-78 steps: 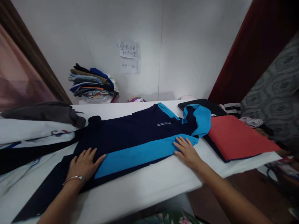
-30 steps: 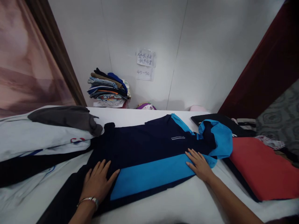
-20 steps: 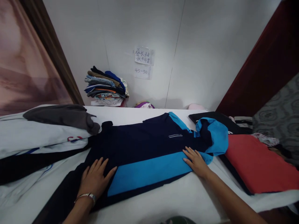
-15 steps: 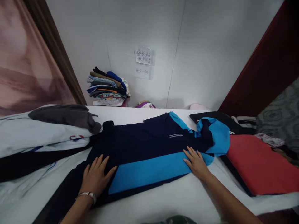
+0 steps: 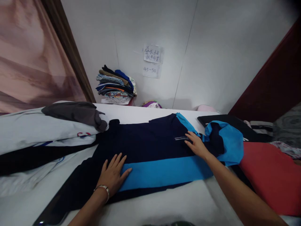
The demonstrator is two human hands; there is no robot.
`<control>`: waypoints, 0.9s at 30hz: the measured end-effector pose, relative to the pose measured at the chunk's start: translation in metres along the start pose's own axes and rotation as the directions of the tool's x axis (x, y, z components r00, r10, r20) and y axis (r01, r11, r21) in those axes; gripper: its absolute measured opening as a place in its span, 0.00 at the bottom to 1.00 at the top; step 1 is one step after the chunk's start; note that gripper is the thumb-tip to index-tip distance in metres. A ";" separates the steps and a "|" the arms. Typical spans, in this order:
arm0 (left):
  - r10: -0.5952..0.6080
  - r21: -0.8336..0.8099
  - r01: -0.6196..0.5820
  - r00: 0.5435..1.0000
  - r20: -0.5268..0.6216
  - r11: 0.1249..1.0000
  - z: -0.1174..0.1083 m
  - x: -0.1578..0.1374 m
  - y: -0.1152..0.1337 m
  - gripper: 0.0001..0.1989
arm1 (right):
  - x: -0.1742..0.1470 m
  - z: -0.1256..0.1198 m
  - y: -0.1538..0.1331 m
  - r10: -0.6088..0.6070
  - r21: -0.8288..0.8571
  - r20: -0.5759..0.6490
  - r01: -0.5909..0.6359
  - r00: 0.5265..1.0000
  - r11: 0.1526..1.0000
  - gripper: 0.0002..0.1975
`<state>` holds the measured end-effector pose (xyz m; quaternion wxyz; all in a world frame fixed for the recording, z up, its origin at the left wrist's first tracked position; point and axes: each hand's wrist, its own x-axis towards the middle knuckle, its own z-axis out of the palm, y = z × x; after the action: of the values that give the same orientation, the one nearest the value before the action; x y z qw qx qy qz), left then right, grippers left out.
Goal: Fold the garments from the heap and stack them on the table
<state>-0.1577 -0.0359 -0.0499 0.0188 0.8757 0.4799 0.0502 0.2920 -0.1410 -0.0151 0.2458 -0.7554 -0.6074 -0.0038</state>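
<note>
Left hand (image 5: 112,176): palm down and open, fingers a little spread, thumb held out; it lies flat on the navy top (image 5: 143,139), the thumb reaching over the blue strip (image 5: 164,172). A bracelet (image 5: 104,189) circles the wrist.
Right hand (image 5: 196,145): open, palm down, fingers extended over the chest of the top, their tips by the pale stripes (image 5: 180,138) (whether they press or only skim the cloth, I cannot tell). The forearm crosses above the far end of the strip.
Between the hands: well apart, each over its own end of the top, neither closed on anything.
Top: spread sideways on the white table (image 5: 183,204), its blue-and-navy hood (image 5: 232,142) to the right, bunched against the red garment (image 5: 270,175).
Left of the top: white clothes (image 5: 58,128) with a grey garment (image 5: 71,113) over them, and black cloth (image 5: 47,157) nearer.
Behind the hood: a folded black garment (image 5: 231,124).
Wall side: a stack of clothes (image 5: 116,84), with two paper signs (image 5: 153,54) on the wall (image 5: 211,53); the lower reads 45-50.
</note>
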 end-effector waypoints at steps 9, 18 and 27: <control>-0.048 -0.007 0.048 0.995 0.083 0.999 -0.009 -0.003 0.005 0.34 | 0.146 0.007 0.010 0.410 -0.077 0.010 -0.408 0.912 0.910 0.31; -0.073 -0.041 0.078 0.990 0.121 0.996 -0.012 -0.005 0.007 0.35 | 0.188 0.020 0.015 0.497 0.037 0.082 -0.501 0.864 0.865 0.29; -0.042 -0.069 0.046 0.997 0.058 0.997 -0.010 -0.006 0.006 0.34 | 0.111 -0.018 -0.010 0.262 0.300 0.080 -0.274 0.962 0.914 0.24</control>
<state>-0.1574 -0.0441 -0.0402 0.0642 0.8648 0.4963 0.0416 0.3172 -0.0446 0.0383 0.3473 -0.7837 -0.4958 0.1389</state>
